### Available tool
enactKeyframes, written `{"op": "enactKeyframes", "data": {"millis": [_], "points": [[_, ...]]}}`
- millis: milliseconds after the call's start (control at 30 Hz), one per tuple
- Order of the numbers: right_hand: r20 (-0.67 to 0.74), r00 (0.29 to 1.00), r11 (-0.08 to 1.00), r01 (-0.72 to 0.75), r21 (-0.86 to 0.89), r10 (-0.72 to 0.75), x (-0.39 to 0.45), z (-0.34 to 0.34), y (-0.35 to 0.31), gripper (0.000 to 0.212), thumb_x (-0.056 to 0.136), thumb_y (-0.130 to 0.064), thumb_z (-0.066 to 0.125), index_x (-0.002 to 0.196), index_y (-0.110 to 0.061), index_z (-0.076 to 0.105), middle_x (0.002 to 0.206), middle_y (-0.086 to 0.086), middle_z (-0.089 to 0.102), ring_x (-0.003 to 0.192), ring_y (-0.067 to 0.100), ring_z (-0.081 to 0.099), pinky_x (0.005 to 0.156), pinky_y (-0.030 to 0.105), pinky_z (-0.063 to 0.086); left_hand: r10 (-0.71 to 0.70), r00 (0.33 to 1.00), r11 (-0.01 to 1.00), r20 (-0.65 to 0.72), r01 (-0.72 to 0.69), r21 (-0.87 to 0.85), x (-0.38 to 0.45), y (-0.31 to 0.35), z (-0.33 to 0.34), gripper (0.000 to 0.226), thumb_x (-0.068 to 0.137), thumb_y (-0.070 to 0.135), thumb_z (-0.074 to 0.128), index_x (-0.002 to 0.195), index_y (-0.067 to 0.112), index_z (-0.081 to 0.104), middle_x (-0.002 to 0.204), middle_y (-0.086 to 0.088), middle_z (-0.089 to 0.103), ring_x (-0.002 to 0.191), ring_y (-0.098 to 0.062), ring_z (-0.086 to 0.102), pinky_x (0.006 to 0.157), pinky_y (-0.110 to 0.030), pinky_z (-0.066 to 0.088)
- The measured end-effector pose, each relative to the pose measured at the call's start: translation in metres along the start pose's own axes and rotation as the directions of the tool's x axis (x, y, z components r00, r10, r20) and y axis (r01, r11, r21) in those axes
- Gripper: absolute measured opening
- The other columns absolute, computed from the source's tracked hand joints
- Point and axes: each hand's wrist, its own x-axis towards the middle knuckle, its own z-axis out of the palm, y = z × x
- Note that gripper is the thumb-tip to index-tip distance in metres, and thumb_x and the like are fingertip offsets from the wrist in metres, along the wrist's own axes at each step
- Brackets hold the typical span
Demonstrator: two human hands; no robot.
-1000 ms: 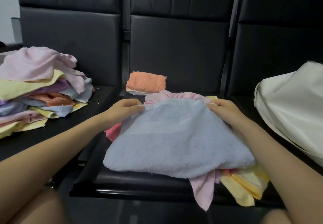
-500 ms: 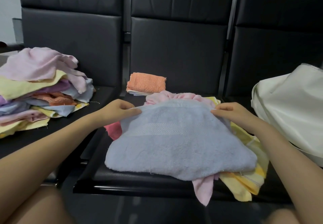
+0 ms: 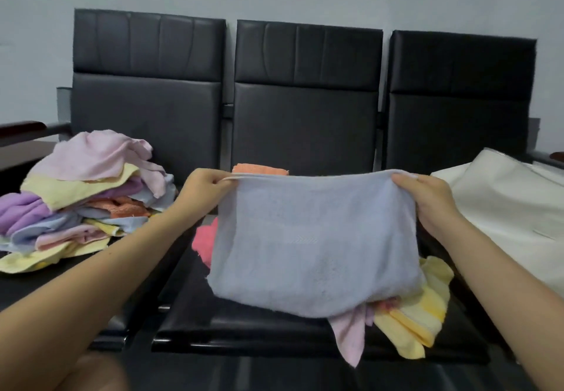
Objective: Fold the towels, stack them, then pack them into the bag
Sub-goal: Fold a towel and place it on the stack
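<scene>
A light blue towel [image 3: 314, 244] hangs lifted over the middle seat, stretched between both hands. My left hand [image 3: 204, 184] pinches its upper left corner and my right hand [image 3: 422, 196] grips its upper right corner. Its lower edge still rests on loose towels beneath: a red one [image 3: 204, 242], a pink one [image 3: 351, 335] and yellow ones [image 3: 418, 320]. A folded orange towel [image 3: 259, 168] lies at the back of the middle seat, mostly hidden behind the blue towel. The cream bag [image 3: 506, 213] lies on the right seat.
A tall heap of unfolded towels [image 3: 82, 198] in pink, yellow, purple, orange and blue covers the left seat. Three black chair backs [image 3: 305, 100] stand behind, against a grey wall. The middle seat's front edge [image 3: 244, 338] is close to me.
Both hands have raised the blue towel's far edge off the pile and pulled it taut, so it now hangs upright. The view has tilted upward.
</scene>
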Motion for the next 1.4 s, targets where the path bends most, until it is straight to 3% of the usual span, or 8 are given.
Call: {"op": "enactKeyframes", "data": {"millis": [100,300,667,833,1000,1133,1233,1400], "points": [[-0.07,0.996,0.976,0.07,0.209,-0.056,0.006,-0.002,-0.058,0.007,0.088,-0.021,0.069,0.082,-0.022,0.065,0.093,0.0,0.067,0.085,0.014,0.063,0.075,0.028,0.051,0.029,0.985,0.979,-0.172,-0.063,-0.194,0.014,0.046,-0.021,0.021,0.094,0.013,0.057,0.104,0.016,0.075,0.086,0.006,0.068,0.074,-0.002,0.055,0.052,-0.002,0.038],[-0.096,0.971,0.936,0.237,0.259,-0.219,-0.002,-0.007,-0.153,0.006,0.092,-0.022,0.063,0.087,-0.02,0.063,0.088,-0.004,0.061,0.082,0.009,0.058,0.066,0.022,0.046,-0.037,0.964,0.864,-0.262,-0.101,-0.494,0.034,0.127,-0.069,0.027,0.091,0.014,0.052,0.078,0.025,0.073,0.072,0.009,0.065,0.067,-0.006,0.055,0.059,-0.018,0.045],[0.194,0.974,0.933,0.037,0.359,-0.114,0.005,-0.032,-0.232,0.017,0.088,-0.016,0.067,0.103,-0.008,0.068,0.097,0.005,0.068,0.086,0.016,0.065,0.066,0.026,0.052,-0.276,0.944,0.684,-0.182,0.06,-0.727,0.062,0.183,-0.127,0.016,0.087,0.023,0.066,0.1,0.013,0.064,0.091,0.003,0.06,0.086,-0.014,0.057,0.084,-0.029,0.047],[0.2,0.979,0.982,0.003,0.191,-0.042,0.039,-0.026,-0.206,0.022,0.084,-0.018,0.069,0.105,-0.009,0.067,0.105,0.009,0.067,0.093,0.021,0.064,0.072,0.032,0.052,-0.235,0.972,0.786,-0.018,0.179,-0.591,0.072,0.154,-0.117,0.009,0.088,0.02,0.065,0.093,0.013,0.068,0.09,-0.003,0.065,0.075,-0.016,0.06,0.067,-0.027,0.048],[0.07,0.997,0.863,0.046,-0.503,-0.012,0.069,-0.002,-0.134,0.028,0.084,-0.022,0.071,0.1,-0.001,0.061,0.08,0.006,0.057,0.067,0.017,0.054,0.058,0.027,0.042,-0.14,0.988,0.972,0.062,0.149,-0.183,0.083,0.093,-0.074,0.012,0.091,0.013,0.063,0.095,0.007,0.073,0.079,-0.006,0.062,0.07,-0.021,0.055,0.064,-0.026,0.047],[0.077,0.965,0.923,-0.216,-0.318,0.252,0.085,0.024,-0.071,0.019,0.089,-0.001,0.064,0.105,0.001,0.054,0.099,0.015,0.057,0.053,0.016,0.057,0.044,0.023,0.046,-0.27,0.963,0.958,0.014,0.27,-0.097,0.091,0.043,-0.014,0.016,0.09,0.006,0.059,0.097,0.01,0.072,0.067,-0.004,0.058,0.054,-0.016,0.055,0.036,-0.016,0.037],[0.01,0.952,0.948,-0.302,-0.1,0.305,0.092,0.045,-0.024,0.019,0.091,-0.001,0.061,0.109,0.0,0.055,0.108,0.012,0.054,0.066,0.023,0.062,0.058,0.029,0.056,-0.414,0.91,0.883,-0.01,0.399,-0.246,0.096,0.004,0.027,0.02,0.089,0.003,0.056,0.095,0.008,0.074,0.079,-0.009,0.066,0.062,-0.024,0.069,0.057,-0.027,0.057],[-0.107,0.973,0.948,-0.225,-0.226,0.206,0.11,0.073,0.043,0.013,0.093,-0.02,0.057,0.087,-0.011,0.063,0.073,0.006,0.065,0.064,0.018,0.065,0.069,0.034,0.059,-0.419,0.901,0.894,-0.108,0.388,-0.226,0.104,-0.051,0.077,0.023,0.086,0.013,0.052,0.086,0.02,0.074,0.077,-0.006,0.072,0.074,-0.027,0.07,0.078,-0.044,0.06]]}}
